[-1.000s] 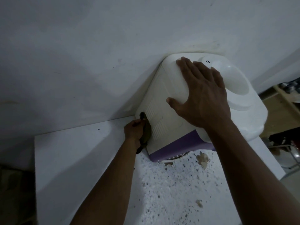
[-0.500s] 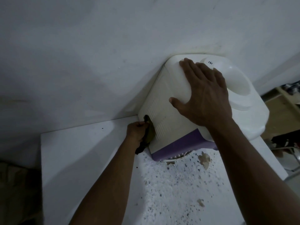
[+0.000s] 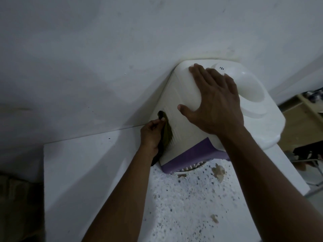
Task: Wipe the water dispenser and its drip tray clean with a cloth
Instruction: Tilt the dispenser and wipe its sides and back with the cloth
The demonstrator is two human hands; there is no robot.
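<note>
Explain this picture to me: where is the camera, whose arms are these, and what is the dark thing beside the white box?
There is no machine here. The one camera sits on a person's head, looking down, so both arms are that person's own. The right hand lies flat on top of the white water dispenser. The left hand grips a dark cloth, holding it against the dispenser's ribbed side. The dispenser stands on a white counter against the wall. Brown specks and blotches dot the counter in front of its purple base.
</note>
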